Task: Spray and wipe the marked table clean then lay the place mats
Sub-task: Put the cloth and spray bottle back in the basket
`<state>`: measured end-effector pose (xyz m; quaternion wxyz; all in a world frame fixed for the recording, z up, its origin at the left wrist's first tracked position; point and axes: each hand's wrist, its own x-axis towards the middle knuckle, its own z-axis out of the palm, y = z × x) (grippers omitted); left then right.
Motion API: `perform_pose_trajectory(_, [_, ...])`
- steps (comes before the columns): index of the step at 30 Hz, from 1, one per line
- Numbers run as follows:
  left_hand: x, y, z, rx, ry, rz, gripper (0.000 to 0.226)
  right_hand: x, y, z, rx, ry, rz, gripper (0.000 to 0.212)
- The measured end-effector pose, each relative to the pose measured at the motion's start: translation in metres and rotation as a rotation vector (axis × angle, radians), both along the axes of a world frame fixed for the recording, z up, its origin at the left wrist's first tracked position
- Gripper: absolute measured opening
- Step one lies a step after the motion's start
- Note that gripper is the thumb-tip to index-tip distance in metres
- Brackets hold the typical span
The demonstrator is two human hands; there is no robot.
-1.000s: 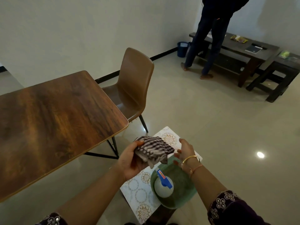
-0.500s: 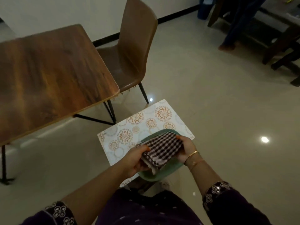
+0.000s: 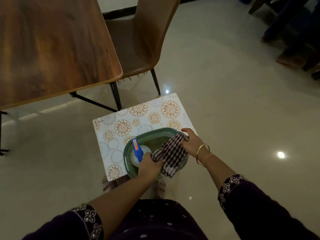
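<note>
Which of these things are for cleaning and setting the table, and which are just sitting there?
For the job: checked cloth, spray bottle, place mat, wooden table, green basket holding the bottle.
Just lying about: brown chair, another person's legs, blurred.

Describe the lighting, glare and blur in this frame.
Head view: dim overall, darkest at the corners; two small bright glare spots on the glossy floor; the checked cloth is motion-blurred; the bystander's legs at top right are smeared; grain on the wooden table reads clearer.
</note>
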<state>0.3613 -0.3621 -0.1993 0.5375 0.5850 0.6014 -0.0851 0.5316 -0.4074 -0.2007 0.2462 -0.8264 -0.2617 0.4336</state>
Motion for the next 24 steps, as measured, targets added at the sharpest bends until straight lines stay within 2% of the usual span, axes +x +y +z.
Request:
perform_pose_trajectory(2, [0.001, -0.005, -0.005, 0.072, -0.067, -0.033, 0.055, -0.003, 0.006, -0.007, 0.042, -0.085, 0.21, 0.043])
perform_pose_trajectory(4, [0.001, -0.012, -0.012, 0.14, -0.111, -0.1, 0.051, -0.004, 0.012, -0.015, 0.044, -0.138, 0.368, 0.032])
perform_pose_trajectory(6, [0.0, -0.016, -0.025, 0.16, -0.107, -0.105, 0.046, -0.004, 0.02, -0.02, -0.029, -0.189, 0.478, 0.027])
perform_pose_trajectory(12, [0.003, -0.012, -0.055, 0.046, -0.013, -0.179, 0.027, -0.009, 0.043, -0.031, -0.312, -0.209, 0.784, 0.036])
perform_pose_trajectory(15, [0.005, -0.009, -0.068, -0.036, 0.051, -0.255, 0.025, -0.014, 0.047, -0.04, -0.415, -0.188, 0.776, 0.03])
perform_pose_trajectory(18, [0.005, -0.007, -0.076, -0.063, 0.084, -0.236, 0.026, -0.02, 0.052, -0.043, -0.442, -0.19, 0.742, 0.022])
perform_pose_trajectory(21, [0.005, -0.009, -0.074, -0.11, 0.065, -0.087, 0.031, -0.025, 0.055, -0.04, -0.385, -0.203, 0.65, 0.025])
perform_pose_trajectory(24, [0.0, -0.012, -0.069, 0.006, 0.015, 0.042, 0.025, -0.027, 0.051, -0.043, -0.225, -0.203, 0.497, 0.017])
